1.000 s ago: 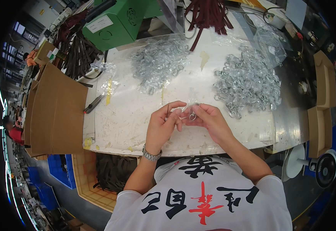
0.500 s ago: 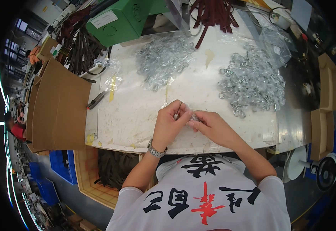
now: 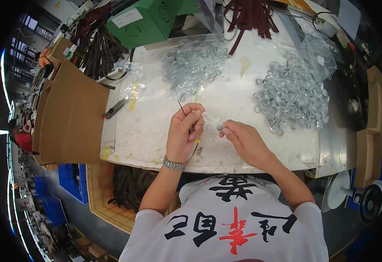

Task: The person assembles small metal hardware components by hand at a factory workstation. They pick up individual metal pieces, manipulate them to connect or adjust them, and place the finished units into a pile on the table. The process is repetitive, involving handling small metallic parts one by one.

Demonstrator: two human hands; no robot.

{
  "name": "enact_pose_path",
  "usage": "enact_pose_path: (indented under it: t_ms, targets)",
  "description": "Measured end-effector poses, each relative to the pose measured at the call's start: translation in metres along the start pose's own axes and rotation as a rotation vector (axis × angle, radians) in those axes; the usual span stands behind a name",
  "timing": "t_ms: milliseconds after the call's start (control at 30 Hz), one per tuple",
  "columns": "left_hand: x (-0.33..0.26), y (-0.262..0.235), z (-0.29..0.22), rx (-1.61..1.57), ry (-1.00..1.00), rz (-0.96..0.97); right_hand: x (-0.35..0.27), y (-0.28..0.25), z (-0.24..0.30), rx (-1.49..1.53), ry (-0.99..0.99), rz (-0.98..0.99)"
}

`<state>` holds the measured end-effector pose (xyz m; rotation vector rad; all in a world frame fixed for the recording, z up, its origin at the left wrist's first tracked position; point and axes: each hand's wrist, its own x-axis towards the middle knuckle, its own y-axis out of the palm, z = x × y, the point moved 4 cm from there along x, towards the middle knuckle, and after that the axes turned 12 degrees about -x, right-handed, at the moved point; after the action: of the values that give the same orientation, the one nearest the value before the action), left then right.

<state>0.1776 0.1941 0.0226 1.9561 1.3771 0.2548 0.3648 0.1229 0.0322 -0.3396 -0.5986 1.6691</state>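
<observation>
Near the table's front edge, my left hand (image 3: 185,132) is closed with a thin dark strip (image 3: 194,153) through its fingers. The strip's ends stick out above and below the fist. Between the left thumb and forefinger is pinched the edge of a small clear plastic bag (image 3: 211,118), which stretches toward my right hand (image 3: 242,139). My right fingers are closed on a small metal ring (image 3: 221,127); the rest of that piece is hidden. Further off lie a pile of small clear bags (image 3: 195,61) and, to the right, a pile of bagged metal rings (image 3: 291,94).
A utility knife (image 3: 115,108) lies by a cardboard box (image 3: 75,118) at the left. Behind stand a green machine (image 3: 140,24), dark strips (image 3: 97,56) and maroon strips (image 3: 250,17). Below the left edge is a yellow crate (image 3: 99,196); a fan (image 3: 371,201) stands at lower right.
My hands have moved apart, with the clear bag now stretched between them. The left hand has turned, and more of the dark strip shows. The whole view has shifted slightly.
</observation>
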Motion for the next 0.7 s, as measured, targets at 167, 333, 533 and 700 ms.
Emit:
enact_pose_path:
  t_ms: [167,333,533,700]
  targets:
    - [-0.012,0.017,-0.01,0.35,-0.005,0.125,-0.001,0.001,-0.009,0.504,0.285,0.317]
    - [-0.016,0.027,0.006,0.544,0.093,0.141,-0.001,0.013,-0.016,0.693,0.339,0.378]
    - [-0.012,0.018,0.014,0.611,0.167,0.027,-0.007,0.005,0.004,-0.112,-0.032,-0.136]
    - [-0.011,0.022,0.024,0.449,0.122,-0.012,-0.01,0.008,0.009,-0.363,-0.099,-0.163]
